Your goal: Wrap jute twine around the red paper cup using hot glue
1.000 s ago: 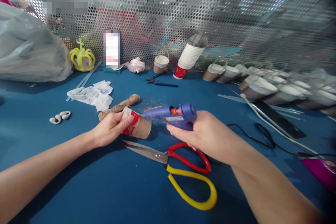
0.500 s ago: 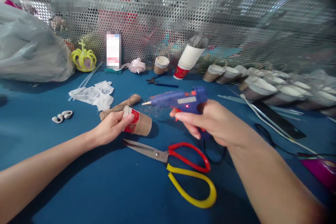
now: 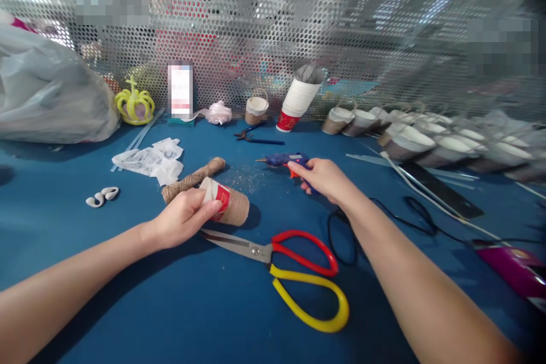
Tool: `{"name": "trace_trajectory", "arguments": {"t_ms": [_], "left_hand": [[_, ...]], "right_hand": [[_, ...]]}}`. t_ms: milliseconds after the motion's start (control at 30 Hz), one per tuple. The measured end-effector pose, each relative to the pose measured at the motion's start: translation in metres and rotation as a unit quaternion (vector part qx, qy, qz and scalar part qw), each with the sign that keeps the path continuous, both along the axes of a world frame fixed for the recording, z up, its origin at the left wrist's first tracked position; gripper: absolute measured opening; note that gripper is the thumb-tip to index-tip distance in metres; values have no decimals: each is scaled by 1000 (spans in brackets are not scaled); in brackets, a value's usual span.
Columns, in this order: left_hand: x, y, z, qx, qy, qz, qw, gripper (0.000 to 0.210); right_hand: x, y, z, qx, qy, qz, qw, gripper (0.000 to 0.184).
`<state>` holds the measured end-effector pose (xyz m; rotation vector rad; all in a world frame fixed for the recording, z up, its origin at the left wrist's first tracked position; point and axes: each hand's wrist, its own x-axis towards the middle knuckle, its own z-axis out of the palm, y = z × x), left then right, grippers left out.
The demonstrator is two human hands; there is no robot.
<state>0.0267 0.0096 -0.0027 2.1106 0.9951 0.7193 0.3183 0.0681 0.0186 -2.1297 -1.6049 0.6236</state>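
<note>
My left hand grips a paper cup tilted on its side; its red printed band shows near the rim and brown twine wraps the base end. Behind that hand lies a skein of twine. In my right hand is a blue glue gun, held low over the table, its nozzle pointing left. The fingers close round its handle, near the orange trigger. Large scissors with one red and one yellow handle lie open in front of the cup.
Pliers, a small twine-handled cup and stacked paper cups stand or lie at the back. Several wrapped cups crowd the right, near a black phone and cables. A crumpled white sheet and earbud-like grey pieces lie left.
My right hand has carried the glue gun away from me and lower, towards the tabletop. The cup stays in my left hand, almost unmoved. The view has shifted slightly.
</note>
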Motion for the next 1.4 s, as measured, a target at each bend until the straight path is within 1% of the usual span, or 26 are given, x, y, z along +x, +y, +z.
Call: {"name": "trace_trajectory", "arguments": {"t_ms": [67, 133, 233, 300, 333, 400, 433, 467, 500, 567, 600, 667, 700, 733, 767, 800, 833, 900, 933, 1000, 1067, 1133, 1167, 1233, 1300, 1400], "left_hand": [[1, -2, 2, 32, 13, -19, 999, 47], [1, -3, 4, 59, 25, -33, 997, 45], [2, -5, 7, 100, 32, -51, 993, 44], [3, -7, 9, 127, 28, -67, 989, 43], [3, -7, 10, 140, 25, -76, 987, 42], [4, -9, 11, 157, 24, -96, 983, 39], [4, -10, 12, 161, 28, -106, 981, 37], [4, -11, 12, 163, 33, -114, 980, 35], [4, -12, 13, 163, 40, -120, 979, 34], [5, -14, 15, 165, 52, -125, 977, 33], [5, -15, 16, 168, 55, -128, 976, 32], [6, -17, 18, 175, 51, -139, 973, 32], [6, -18, 20, 177, 46, -143, 973, 32], [6, -19, 21, 176, 42, -145, 973, 32], [6, -19, 22, 167, 38, -145, 975, 34], [6, -19, 22, 146, 34, -140, 979, 36], [6, -19, 22, 110, 27, -132, 985, 39], [6, -19, 21, -12, -7, -108, 994, 45], [6, -18, 20, -83, -36, -89, 992, 48], [7, -17, 18, -206, -98, -44, 973, 53], [9, -15, 16, -281, -149, -6, 948, 56], [10, -13, 15, -327, -185, 22, 927, 57], [11, -13, 15, -344, -198, 34, 917, 58], [12, -11, 16, -370, -213, 53, 903, 58], [13, -10, 16, -384, -216, 63, 896, 57], [12, -9, 17, -391, -211, 69, 893, 52]], "right_hand": [[4, 3, 0, 8, -54, -3, 998, 36], [4, 3, 2, 22, -96, -7, 995, 33], [-7, -4, 9, 62, -122, 6, 991, 28], [-22, -11, 16, 78, -102, 57, 990, 32], [-31, -15, 18, 72, -80, 98, 989, 35], [-52, -22, 23, 37, -20, 182, 982, 43], [-63, -24, 24, 10, 22, 233, 972, 48], [-74, -26, 25, -31, 105, 283, 953, 53], [-84, -27, 25, -67, 162, 313, 933, 58], [-102, -26, 23, -128, 257, 339, 896, 62], [-109, -25, 22, -165, 308, 340, 873, 60], [-119, -23, 19, -222, 409, 321, 825, 45], [-122, -21, 17, -233, 452, 305, 805, 35], [-123, -19, 16, -229, 486, 287, 793, 25], [-122, -18, 16, -213, 510, 269, 788, 16], [-119, -16, 16, -190, 527, 255, 788, 11], [-115, -15, 18, -167, 540, 244, 788, 8], [-105, -13, 22, -134, 568, 223, 781, 8], [-99, -14, 25, -122, 581, 215, 775, 8], [-88, -15, 30, -102, 605, 202, 764, 10], [-81, -17, 34, -89, 628, 188, 750, 11], [-79, -20, 36, -78, 648, 180, 736, 6], [-79, -21, 35, -73, 653, 185, 731, 7], [-81, -22, 34, -64, 652, 212, 726, 21], [-83, -23, 31, -64, 640, 252, 723, 27], [-87, -26, 28, -77, 627, 296, 716, 23]]}}
